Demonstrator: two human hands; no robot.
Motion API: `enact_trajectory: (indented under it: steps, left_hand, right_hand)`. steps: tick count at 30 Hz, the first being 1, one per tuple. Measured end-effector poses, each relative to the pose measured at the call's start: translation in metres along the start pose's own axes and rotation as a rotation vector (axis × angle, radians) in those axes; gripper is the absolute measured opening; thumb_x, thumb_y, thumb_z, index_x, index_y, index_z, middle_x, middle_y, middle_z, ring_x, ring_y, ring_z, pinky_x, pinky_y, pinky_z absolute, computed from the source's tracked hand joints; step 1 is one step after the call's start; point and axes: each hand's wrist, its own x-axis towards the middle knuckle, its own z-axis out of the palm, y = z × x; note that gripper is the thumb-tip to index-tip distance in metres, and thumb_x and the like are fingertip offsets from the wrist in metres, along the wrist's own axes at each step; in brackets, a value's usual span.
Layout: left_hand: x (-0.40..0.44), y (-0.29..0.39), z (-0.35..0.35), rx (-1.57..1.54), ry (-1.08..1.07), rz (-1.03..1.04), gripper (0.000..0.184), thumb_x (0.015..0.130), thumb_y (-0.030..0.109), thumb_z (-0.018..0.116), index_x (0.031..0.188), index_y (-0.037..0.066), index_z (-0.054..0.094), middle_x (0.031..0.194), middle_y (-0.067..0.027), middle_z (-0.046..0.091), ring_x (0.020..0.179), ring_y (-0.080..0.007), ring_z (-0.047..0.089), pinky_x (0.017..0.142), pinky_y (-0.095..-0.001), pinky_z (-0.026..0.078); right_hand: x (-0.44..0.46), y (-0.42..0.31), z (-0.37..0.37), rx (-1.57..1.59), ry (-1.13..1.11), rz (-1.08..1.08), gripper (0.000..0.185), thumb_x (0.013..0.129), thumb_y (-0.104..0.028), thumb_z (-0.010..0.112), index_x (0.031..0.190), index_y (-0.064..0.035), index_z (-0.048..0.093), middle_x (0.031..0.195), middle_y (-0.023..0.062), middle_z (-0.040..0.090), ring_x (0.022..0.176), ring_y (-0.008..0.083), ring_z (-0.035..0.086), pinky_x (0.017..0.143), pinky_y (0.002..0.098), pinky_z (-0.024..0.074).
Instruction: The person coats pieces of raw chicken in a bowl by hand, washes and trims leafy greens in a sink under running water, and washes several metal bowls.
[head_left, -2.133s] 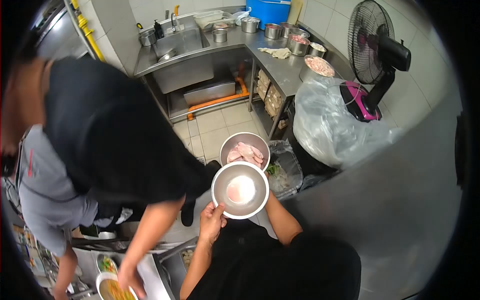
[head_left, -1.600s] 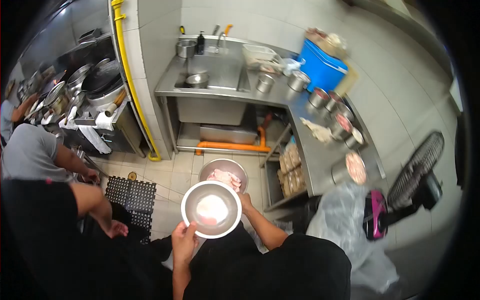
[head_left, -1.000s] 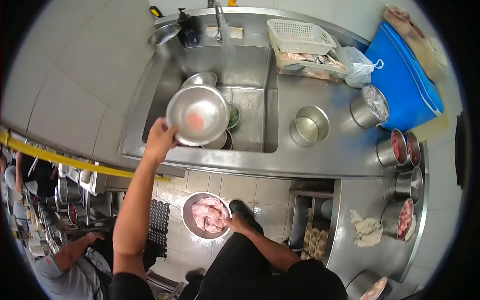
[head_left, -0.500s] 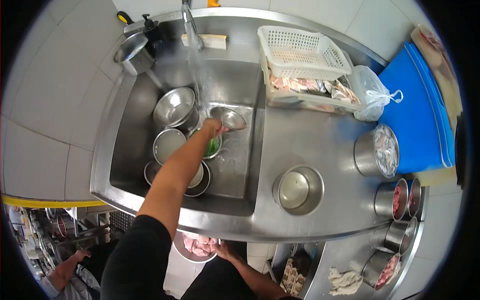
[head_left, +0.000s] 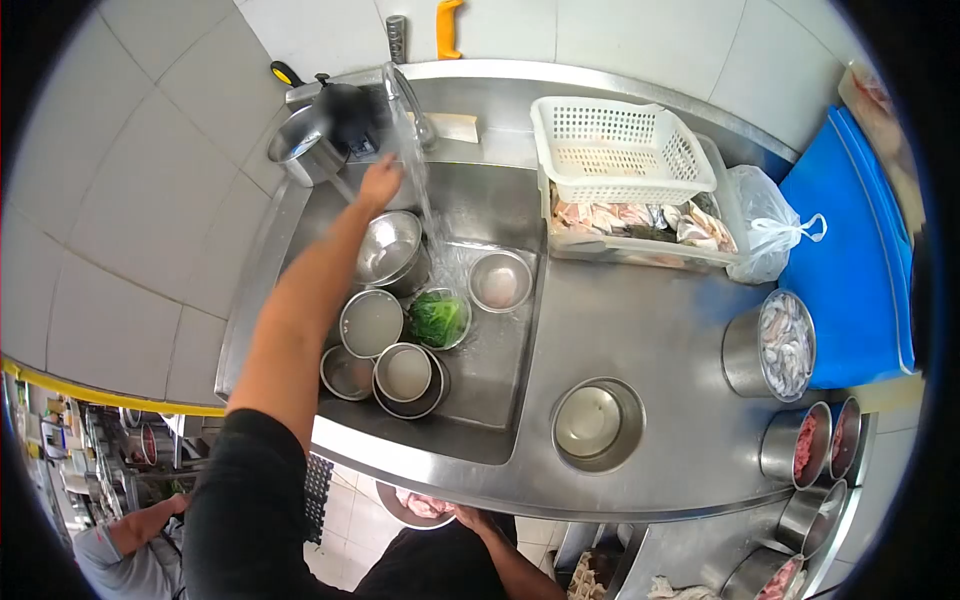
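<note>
My left hand [head_left: 381, 183] is stretched over the sink [head_left: 480, 400], just left of the stream from the tap [head_left: 408, 100]. It holds nothing, and its fingers look loosely apart. A small metal bowl [head_left: 500, 282] stands upright on the sink floor, right of a bowl of green leaves [head_left: 438, 318]. Below the counter edge, my right hand [head_left: 474, 516] grips the rim of a metal bowl [head_left: 392, 503] with pieces of raw meat [head_left: 425, 503]. The counter hides part of that bowl.
Several metal pots [head_left: 392, 250] and bowls crowd the sink's left side. On the counter are a metal pot [head_left: 625, 440], a white basket [head_left: 620, 180] on a tub of fish pieces [head_left: 640, 240], and a plastic bag [head_left: 765, 225]. Another person [head_left: 140, 550] is at lower left.
My left hand has let go of the small metal bowl, now level on the sink floor, and moved up toward the tap. The view has tilted upward. My right hand stays on its bowl.
</note>
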Motion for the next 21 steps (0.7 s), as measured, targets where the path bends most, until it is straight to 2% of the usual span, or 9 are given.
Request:
enact_trajectory:
  steps: [3,6,8,11,13,15,18,19,21]
  left_hand:
    - [0.039,0.039,0.003,-0.012,-0.057,0.220,0.050,0.082,0.026,0.054,0.126,0.002,0.052,0.112,-0.0199,0.062,0.103,-0.0285,0.059,0.091,-0.0351,0.043]
    - [0.079,0.030,0.008,0.241,-0.309,0.307,0.043,0.086,0.019,0.055,0.127,0.007,0.050,0.100,-0.0052,0.061,0.090,-0.0154,0.055,0.082,-0.0305,0.045]
    - [0.066,0.020,0.011,0.423,-0.274,0.363,0.060,0.083,0.037,0.051,0.137,0.015,0.039,0.129,-0.0203,0.051,0.118,-0.0358,0.050,0.101,-0.0397,0.039]
    - [-0.013,0.111,0.006,0.734,-0.257,0.282,0.064,0.083,0.041,0.052,0.138,0.011,0.037,0.129,-0.0224,0.050,0.122,-0.0359,0.047,0.103,-0.0388,0.037]
    - [0.015,0.053,0.029,0.883,-0.071,0.511,0.070,0.081,0.040,0.056,0.139,0.005,0.035,0.132,-0.0254,0.046,0.125,-0.0388,0.042,0.106,-0.0395,0.033]
    - [0.016,0.043,0.031,1.032,0.129,0.729,0.077,0.079,0.039,0.060,0.139,-0.001,0.033,0.135,-0.0284,0.042,0.128,-0.0417,0.038,0.109,-0.0402,0.028]
    - [-0.059,0.131,-0.006,0.352,-0.402,-0.028,0.050,0.080,0.027,0.057,0.115,-0.008,0.055,0.120,-0.0284,0.054,0.111,-0.0358,0.054,0.090,-0.0434,0.045]
    - [-0.056,0.121,0.001,0.343,-0.389,-0.030,0.050,0.080,0.027,0.057,0.115,-0.008,0.055,0.120,-0.0284,0.054,0.111,-0.0358,0.054,0.090,-0.0434,0.045]
    - [-0.036,0.078,0.017,-0.125,-0.195,-0.225,0.028,0.079,0.020,0.056,0.086,-0.005,0.065,0.088,-0.0222,0.065,0.073,-0.0277,0.062,0.064,-0.0396,0.051]
  right_hand:
    - [-0.013,0.014,0.000,0.004,-0.098,0.050,0.019,0.078,-0.005,0.058,0.097,-0.0069,0.062,0.082,0.0153,0.061,0.076,0.0344,0.060,0.068,0.0450,0.0464]
    - [-0.014,0.022,0.001,0.081,-0.146,0.248,0.018,0.080,-0.009,0.058,0.098,-0.0081,0.063,0.083,0.0162,0.062,0.077,0.0343,0.059,0.071,0.0447,0.0459]
    - [-0.038,0.031,0.011,0.155,-0.268,0.346,0.016,0.082,-0.014,0.059,0.096,-0.0075,0.063,0.083,0.0161,0.062,0.077,0.0328,0.059,0.071,0.0441,0.0456]
    - [-0.038,0.027,0.003,-0.348,-0.125,-0.089,0.019,0.085,-0.021,0.058,0.093,-0.0044,0.062,0.084,0.0151,0.063,0.080,0.0323,0.060,0.071,0.0442,0.0449]
    - [-0.019,0.020,-0.005,0.076,-0.260,0.210,0.020,0.085,-0.023,0.059,0.093,-0.0047,0.061,0.086,0.0152,0.062,0.083,0.0351,0.059,0.072,0.0448,0.0455]
    - [0.008,-0.015,-0.025,-0.060,-0.269,0.255,0.023,0.085,-0.026,0.058,0.094,-0.0049,0.062,0.087,0.0152,0.063,0.085,0.0355,0.059,0.074,0.0457,0.0457]
    - [0.017,-0.023,-0.021,-0.092,-0.353,0.279,0.035,0.086,-0.038,0.054,0.101,-0.0071,0.063,0.106,0.0195,0.061,0.095,0.0403,0.057,0.082,0.0507,0.0435]
    - [0.002,0.000,-0.001,-0.101,-0.334,0.206,0.036,0.086,-0.038,0.054,0.105,-0.0082,0.062,0.111,0.0219,0.059,0.098,0.0423,0.056,0.084,0.0526,0.0422]
    - [0.010,-0.015,0.004,-0.042,-0.260,0.260,0.034,0.084,-0.034,0.056,0.106,-0.0088,0.061,0.111,0.0235,0.057,0.100,0.0435,0.054,0.085,0.0539,0.0412]
